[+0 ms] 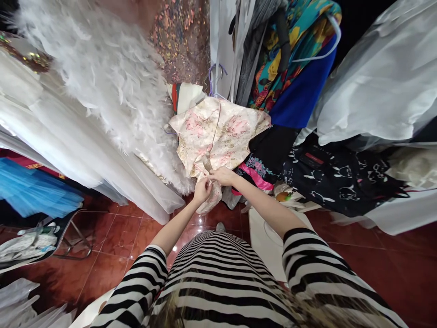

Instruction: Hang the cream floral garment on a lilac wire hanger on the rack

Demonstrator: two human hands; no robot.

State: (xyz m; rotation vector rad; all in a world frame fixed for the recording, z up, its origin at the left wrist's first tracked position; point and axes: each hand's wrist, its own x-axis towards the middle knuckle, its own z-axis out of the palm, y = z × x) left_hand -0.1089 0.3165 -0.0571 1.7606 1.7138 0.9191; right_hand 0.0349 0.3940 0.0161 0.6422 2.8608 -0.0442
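Note:
A cream garment with pink flowers (218, 132) hangs in front of me, its short sleeves spread to both sides and a seam or opening running down its middle. A purple hanger (212, 75) shows just above its neckline. My left hand (203, 189) pinches the gathered cloth low on the garment, fingers closed. Right beside it, my right hand (221, 176) also grips the cloth, its fingertips nearly touching the left ones. The exact bit of cloth between the fingers is too small to make out. Below both hands a bunched part of the garment hangs down.
White feathered cloth (102, 68) and white gowns (68, 132) hang at the left. To the right are a blue garment (300, 91), a black printed garment (334, 173) and white tulle (378, 86). A white seat (266, 241) stands on the red tiled floor (116, 237).

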